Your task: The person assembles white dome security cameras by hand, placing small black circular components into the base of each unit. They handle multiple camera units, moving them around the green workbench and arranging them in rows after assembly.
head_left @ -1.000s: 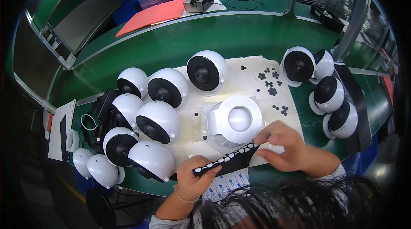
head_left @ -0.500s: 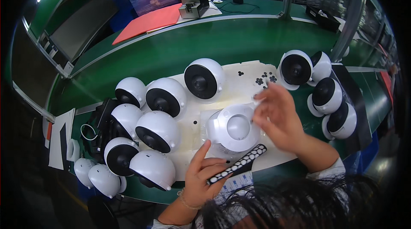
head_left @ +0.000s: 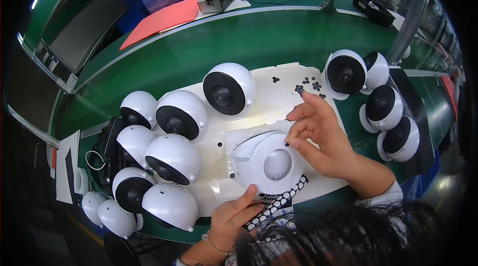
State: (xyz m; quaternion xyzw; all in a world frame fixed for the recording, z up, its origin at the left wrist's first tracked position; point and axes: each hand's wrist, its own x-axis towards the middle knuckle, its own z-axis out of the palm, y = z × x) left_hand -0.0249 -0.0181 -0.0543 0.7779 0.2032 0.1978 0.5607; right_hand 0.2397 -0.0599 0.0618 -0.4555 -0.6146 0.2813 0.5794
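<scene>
A round white camera (head_left: 244, 159) lies tipped over on the pale mat in front of me, its ring-shaped white base (head_left: 267, 179) turned up. My left hand (head_left: 234, 221) touches the base's near edge with a stretched index finger. Its other fingers hold a black strip with rows of white circles (head_left: 281, 201), which runs under the near side of the base. My right hand (head_left: 318, 139) is at the base's right side, thumb and fingertips pinched on a small black round pad (head_left: 287, 143).
Several white dome cameras with black fronts (head_left: 174, 159) crowd the left, beside black cables (head_left: 107, 149). More cameras (head_left: 383, 106) stand at the right. Loose black pads (head_left: 312, 84) lie on the pale mat (head_left: 274, 72). A metal frame rail (head_left: 239, 13) crosses behind the green bench.
The camera has been tilted, its base turning toward me and slightly down. My right hand has closed to a pinch near the base. The strip now shows more of its face.
</scene>
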